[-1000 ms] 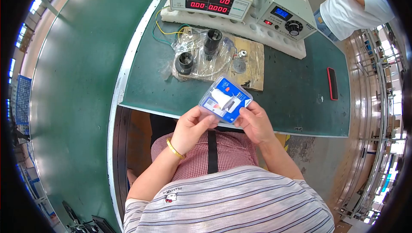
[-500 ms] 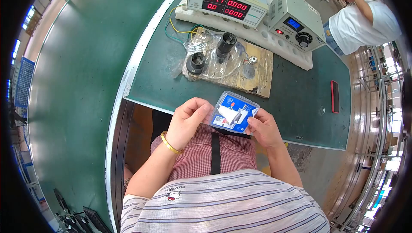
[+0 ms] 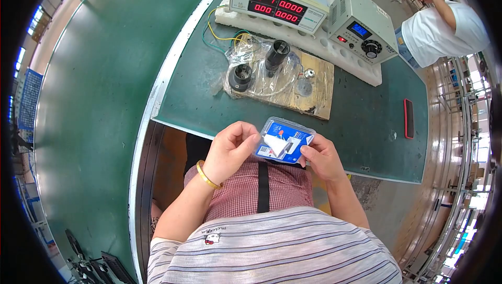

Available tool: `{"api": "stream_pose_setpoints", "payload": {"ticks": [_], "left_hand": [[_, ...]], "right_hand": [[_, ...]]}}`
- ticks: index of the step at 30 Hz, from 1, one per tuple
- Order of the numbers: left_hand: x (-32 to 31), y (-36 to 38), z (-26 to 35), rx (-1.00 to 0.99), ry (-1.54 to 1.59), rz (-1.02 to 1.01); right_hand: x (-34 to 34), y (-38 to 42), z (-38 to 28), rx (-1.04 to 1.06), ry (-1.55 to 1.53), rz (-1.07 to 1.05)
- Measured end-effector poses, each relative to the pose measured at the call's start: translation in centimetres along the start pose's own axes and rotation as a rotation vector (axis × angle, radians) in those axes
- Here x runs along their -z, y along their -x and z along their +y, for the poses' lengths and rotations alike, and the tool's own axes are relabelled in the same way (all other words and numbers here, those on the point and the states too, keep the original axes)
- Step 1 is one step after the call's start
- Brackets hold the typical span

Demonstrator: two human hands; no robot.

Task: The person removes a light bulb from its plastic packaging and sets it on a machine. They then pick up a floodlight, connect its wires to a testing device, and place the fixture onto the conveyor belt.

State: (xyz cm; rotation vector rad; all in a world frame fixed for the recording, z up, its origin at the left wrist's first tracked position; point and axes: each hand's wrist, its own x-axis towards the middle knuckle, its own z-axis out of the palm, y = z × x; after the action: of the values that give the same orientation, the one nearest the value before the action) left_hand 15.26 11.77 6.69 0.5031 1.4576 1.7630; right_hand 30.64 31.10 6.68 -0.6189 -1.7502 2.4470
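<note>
A clear plastic blister pack with a blue printed card and a white item inside lies tilted in front of my waist, over the bench's near edge. My right hand grips its right side, thumb on top of the card and fingers underneath. At the left edge of the pack, my left hand is closed with thumb and forefinger pinched together at the plastic rim. Its other fingers are curled and partly hidden. A yellow bangle circles my left wrist.
Ahead stands a plastic-wrapped wooden board with two black lamp sockets. Behind it, a power meter and a dial-fitted supply box rest on white foam. A red-edged phone lies right. Another person stands beyond.
The blister pack has dropped slightly toward me and tilted flatter. My hands have shifted very little. Digits on the meter's display differ.
</note>
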Motion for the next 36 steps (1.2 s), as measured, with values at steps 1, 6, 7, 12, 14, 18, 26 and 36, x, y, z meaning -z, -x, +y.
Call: {"api": "stream_pose_setpoints", "payload": {"ticks": [1, 6, 7, 12, 14, 18, 26, 36], "left_hand": [[0.0, 0.0, 0.0, 0.005, 0.01, -0.007], [0.2, 0.0, -0.2, 0.028, 0.023, -0.012], [0.2, 0.0, -0.2, 0.045, 0.047, -0.009], [0.3, -0.2, 0.0, 0.105, 0.144, 0.018], [0.4, -0.4, 0.0, 0.056, 0.098, 0.04], [1.3, -0.9, 0.5, 0.059, 0.098, 0.064], [1.5, -1.6, 1.1, -0.069, 0.108, 0.129], [1.5, -0.2, 0.8, 0.043, 0.19, 0.005]], "right_hand": [[0.1, 0.0, 0.1, -0.001, -0.009, -0.003], [0.1, -0.1, 0.6, 0.0, -0.062, -0.025], [0.1, -0.2, 0.7, -0.013, -0.085, -0.016], [-0.1, -0.2, 1.7, -0.054, -0.235, 0.019], [-1.3, 0.0, 1.9, -0.084, -0.261, 0.073], [-2.7, 0.7, 3.5, -0.177, -0.039, 0.039], [-4.6, 0.9, 3.7, 0.134, 0.431, 0.02], [-2.7, -0.6, 2.6, 0.843, 0.93, 0.367]]}}
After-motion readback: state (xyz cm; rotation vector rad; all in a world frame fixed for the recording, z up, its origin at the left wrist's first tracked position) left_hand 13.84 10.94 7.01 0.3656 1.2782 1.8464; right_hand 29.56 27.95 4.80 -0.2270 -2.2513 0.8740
